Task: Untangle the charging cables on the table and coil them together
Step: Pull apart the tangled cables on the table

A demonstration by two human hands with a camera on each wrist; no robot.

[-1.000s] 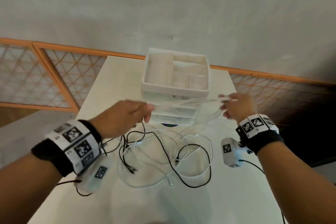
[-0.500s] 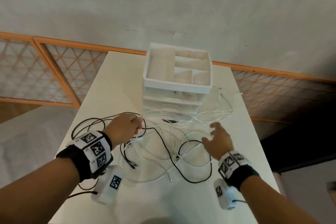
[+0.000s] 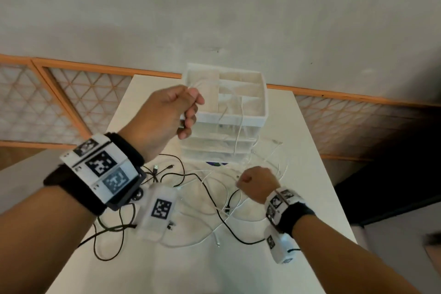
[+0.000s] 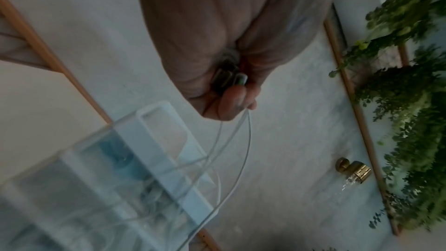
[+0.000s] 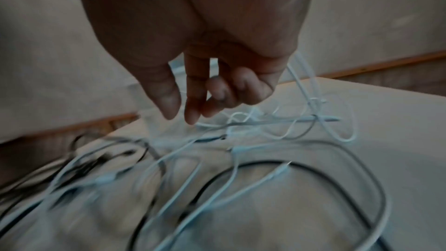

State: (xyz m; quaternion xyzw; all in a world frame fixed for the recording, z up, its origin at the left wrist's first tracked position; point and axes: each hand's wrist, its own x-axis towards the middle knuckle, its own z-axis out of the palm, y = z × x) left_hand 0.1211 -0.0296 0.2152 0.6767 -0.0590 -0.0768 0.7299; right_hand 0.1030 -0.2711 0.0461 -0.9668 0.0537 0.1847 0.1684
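White and black charging cables lie tangled on the white table [image 3: 310,150]. My left hand [image 3: 188,112] is raised in front of the drawer organizer and grips several strands of white cable [image 3: 239,126], which hang down to the pile. In the left wrist view the left hand [image 4: 231,102] holds the cable ends and plugs, with the white cable [image 4: 243,150] looping below. My right hand [image 3: 248,180] is low over the tangle, fingers curled. In the right wrist view white cable [image 5: 301,87] rises to the right hand [image 5: 179,118]. A black cable [image 3: 214,203] [image 5: 253,163] loops across the pile.
A white drawer organizer [image 3: 238,117] [image 4: 169,140] with an open compartment top stands at the back of the table, right behind the hanging strands. Black cable ends with plugs [image 3: 155,167] lie on the left. The table's edges are near on both sides.
My left hand has risen from the table to organizer height, drawing white strands up. My right hand has curled its fingers over the tangle and stayed low.
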